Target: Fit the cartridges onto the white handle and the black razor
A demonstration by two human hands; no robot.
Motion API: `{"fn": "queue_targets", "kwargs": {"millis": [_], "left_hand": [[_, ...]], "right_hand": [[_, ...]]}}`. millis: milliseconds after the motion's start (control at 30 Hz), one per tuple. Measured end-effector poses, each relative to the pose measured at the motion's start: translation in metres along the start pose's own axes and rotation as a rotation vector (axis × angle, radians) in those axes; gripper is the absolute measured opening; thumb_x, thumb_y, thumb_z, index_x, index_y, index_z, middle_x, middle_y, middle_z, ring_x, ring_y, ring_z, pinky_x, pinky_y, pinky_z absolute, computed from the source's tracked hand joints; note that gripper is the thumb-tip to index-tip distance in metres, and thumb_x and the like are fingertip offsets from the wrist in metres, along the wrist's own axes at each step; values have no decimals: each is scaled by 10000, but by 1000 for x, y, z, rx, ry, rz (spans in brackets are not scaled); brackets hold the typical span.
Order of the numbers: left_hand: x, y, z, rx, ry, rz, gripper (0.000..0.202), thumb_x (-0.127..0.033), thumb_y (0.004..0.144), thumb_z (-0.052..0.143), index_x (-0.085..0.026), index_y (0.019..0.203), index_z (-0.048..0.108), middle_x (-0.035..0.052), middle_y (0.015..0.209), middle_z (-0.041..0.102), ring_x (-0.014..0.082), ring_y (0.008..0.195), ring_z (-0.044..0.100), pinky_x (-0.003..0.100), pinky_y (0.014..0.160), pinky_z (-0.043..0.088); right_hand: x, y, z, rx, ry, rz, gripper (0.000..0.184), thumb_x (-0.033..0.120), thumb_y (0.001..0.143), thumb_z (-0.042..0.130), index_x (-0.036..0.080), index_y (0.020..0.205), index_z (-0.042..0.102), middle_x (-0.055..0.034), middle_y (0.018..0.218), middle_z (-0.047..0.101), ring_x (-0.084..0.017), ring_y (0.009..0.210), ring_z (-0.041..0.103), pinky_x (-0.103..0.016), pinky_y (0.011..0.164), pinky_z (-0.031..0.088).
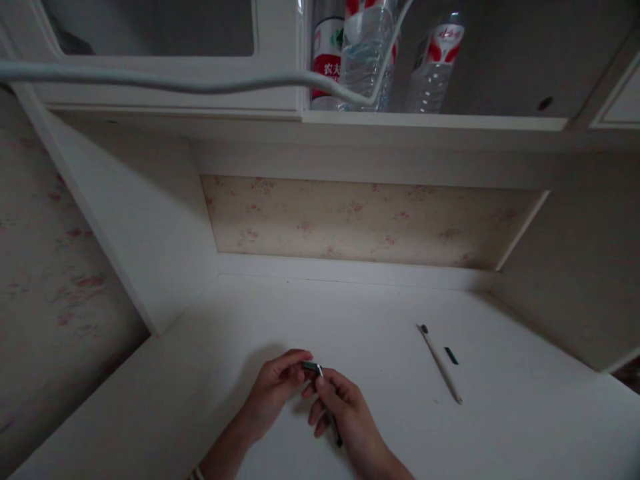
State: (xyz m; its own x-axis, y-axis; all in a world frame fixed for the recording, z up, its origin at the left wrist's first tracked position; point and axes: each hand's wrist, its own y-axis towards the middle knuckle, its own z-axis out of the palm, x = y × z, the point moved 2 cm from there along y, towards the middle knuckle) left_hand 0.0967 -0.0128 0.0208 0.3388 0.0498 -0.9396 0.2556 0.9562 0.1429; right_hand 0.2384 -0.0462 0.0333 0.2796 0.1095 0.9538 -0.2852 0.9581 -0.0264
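Observation:
Just above the desk, my two hands meet at their fingertips. My left hand (274, 387) pinches a small dark green piece (311, 366) between thumb and fingers. My right hand (347, 407) is closed around a slim pen-like stick (332, 427), whose dark end sticks out below the fingers. A pale, shiny tip near the right thumb touches or lies close against the green piece; I cannot tell which. The right fingers hide most of the stick's middle.
On the white desk (360, 320), to the right, lie a long whitish pen-like stick (443, 368) with a dark end and a small dark green strip (451, 355). Plastic bottles (367, 53) stand on the shelf above. A white cable or bar (200, 85) crosses in front.

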Motion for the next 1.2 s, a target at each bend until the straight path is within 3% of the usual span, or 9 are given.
{"fn": "queue_targets", "kwargs": {"millis": [167, 433, 533, 667, 800, 933, 1033, 1200], "left_hand": [[-12, -2, 6, 2, 241, 73, 170, -312, 815, 626, -167, 848, 709, 36, 844, 594, 149, 757, 577, 251, 695, 457], [-21, -3, 8, -87, 527, 213, 176, -319, 828, 597, -187, 869, 707, 56, 876, 632, 179, 838, 609, 267, 750, 490], [-19, -2, 6, -122, 539, 214, 188, -330, 829, 589, -192, 886, 703, 56, 892, 637, 181, 843, 614, 270, 746, 503], [-13, 0, 2, -161, 566, 196, 212, -348, 825, 588, -200, 924, 702, 55, 928, 645, 186, 883, 614, 283, 795, 504], [-6, 3, 0, -140, 566, 129, 280, -388, 792, 618, -204, 990, 691, 58, 981, 636, 182, 850, 624, 279, 750, 526], [1, 4, 1, -132, 595, 59, 332, -420, 772, 629, -203, 1019, 675, 66, 1036, 622, 168, 801, 626, 275, 703, 533], [5, 4, 1, -127, 621, 36, 326, -433, 783, 607, -194, 994, 676, 67, 1014, 628, 167, 783, 624, 278, 690, 529], [11, 4, 3, -86, 650, 33, 296, -411, 800, 579, -190, 968, 680, 64, 976, 646, 165, 752, 624, 282, 672, 523]], "right_hand": [[-5, 1, 1, -1, 82, 20, 446, 563, 809, 573, 131, 894, 643, -41, 809, 595, -72, 497, 526, -187, 417, 452], [-17, 4, 5, 8, 80, 48, 473, 580, 848, 494, 125, 853, 621, -47, 801, 597, -61, 458, 495, -194, 423, 440], [-16, 5, 1, 12, -95, -21, 413, 536, 840, 535, 162, 987, 630, -43, 846, 591, -88, 539, 535, -212, 494, 460], [-8, 2, -8, -66, -452, -184, 328, 358, 817, 609, 249, 1125, 630, -44, 942, 593, -164, 809, 576, -239, 647, 495], [-4, 1, -20, -178, -595, -177, 359, 320, 800, 608, 204, 1138, 644, -54, 907, 656, -178, 792, 613, -236, 629, 510], [8, 2, -58, -314, -820, -189, 332, 368, 834, 559, 171, 1070, 685, -65, 921, 715, -189, 783, 664, -251, 688, 527], [25, 3, -108, -497, -1261, -84, 359, 385, 882, 472, 191, 1113, 666, -52, 994, 721, -160, 818, 684, -208, 734, 511], [53, 1, -187, -658, -1515, 82, 338, 316, 888, 437, 162, 1059, 684, -125, 1000, 713, -233, 897, 671, -281, 763, 477]]}}
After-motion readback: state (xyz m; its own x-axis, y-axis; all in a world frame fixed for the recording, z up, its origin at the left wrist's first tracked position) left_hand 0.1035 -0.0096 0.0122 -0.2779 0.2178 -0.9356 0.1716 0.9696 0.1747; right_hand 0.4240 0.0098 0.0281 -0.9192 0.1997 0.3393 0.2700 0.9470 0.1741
